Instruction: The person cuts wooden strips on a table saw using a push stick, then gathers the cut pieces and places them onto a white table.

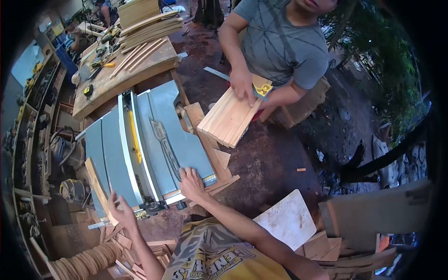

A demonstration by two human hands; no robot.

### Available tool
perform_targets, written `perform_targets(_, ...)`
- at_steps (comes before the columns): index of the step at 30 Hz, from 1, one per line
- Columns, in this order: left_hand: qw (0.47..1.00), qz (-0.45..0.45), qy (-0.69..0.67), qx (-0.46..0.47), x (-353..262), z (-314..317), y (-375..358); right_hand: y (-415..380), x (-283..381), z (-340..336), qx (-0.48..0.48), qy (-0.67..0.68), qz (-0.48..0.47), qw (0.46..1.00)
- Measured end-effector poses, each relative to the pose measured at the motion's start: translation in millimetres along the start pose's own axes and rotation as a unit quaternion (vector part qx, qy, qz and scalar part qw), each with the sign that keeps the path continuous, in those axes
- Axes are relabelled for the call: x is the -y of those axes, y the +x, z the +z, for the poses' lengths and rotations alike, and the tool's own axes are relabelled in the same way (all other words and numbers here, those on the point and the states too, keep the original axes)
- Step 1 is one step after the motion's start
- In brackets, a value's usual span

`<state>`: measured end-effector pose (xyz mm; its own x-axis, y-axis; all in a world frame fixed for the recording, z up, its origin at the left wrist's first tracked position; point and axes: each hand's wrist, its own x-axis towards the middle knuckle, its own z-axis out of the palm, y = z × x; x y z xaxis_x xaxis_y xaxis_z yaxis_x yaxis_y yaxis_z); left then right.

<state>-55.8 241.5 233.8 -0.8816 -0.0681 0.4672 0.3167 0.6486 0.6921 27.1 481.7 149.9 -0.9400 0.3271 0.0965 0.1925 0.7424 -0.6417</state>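
In front of me is a table saw [112, 140] with a grey top, a silver rip fence [129, 154] and a long dark insert [164, 145] around the blade slot. My left hand [122, 211] is at the saw's front left corner, fingers apart and a little bent, beside a narrow wooden strip [99, 189] lying along the left side. I cannot see it gripping the strip. My right hand [191, 183] rests on the saw top near the front edge, fingers laid down at the near end of the insert.
Across from me, a person in a grey shirt [284, 42] holds a square [262, 89] against a stack of boards [233, 112]. A workbench [135, 77] with tools and stacked wood stands behind the saw. A white panel [289, 219] and offcuts lie at right; shelves line the left.
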Motion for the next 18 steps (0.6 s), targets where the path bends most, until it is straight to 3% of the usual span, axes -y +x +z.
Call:
perform_targets(3, 0.973, -0.058, -0.171, 0.146, -58, 59, -39, 8, -4, 5, -0.004, 0.017, 0.015, 1.000)
perform_targets(5, 0.967, 0.061, -0.126, 0.211, -72, 89, -52, 14, -1, 0, 0.012, 0.034, 0.025, 0.999)
perform_targets(7, 0.965, 0.060, -0.091, 0.237, -78, 115, -61, 11, -8, -10, -0.016, 0.075, 0.005, 0.997)
perform_targets(10, 0.979, 0.024, -0.050, 0.196, -66, 149, -73, 6, -14, -28, -0.063, 0.116, -0.007, 0.991)
perform_targets(13, 0.975, 0.027, 0.000, 0.219, -56, 160, -82, -8, -34, -56, 0.031, 0.186, 0.003, 0.982)
perform_targets(18, 0.982, 0.050, 0.073, 0.168, -57, 177, -96, -29, -71, -80, 0.058, 0.260, -0.037, 0.963)
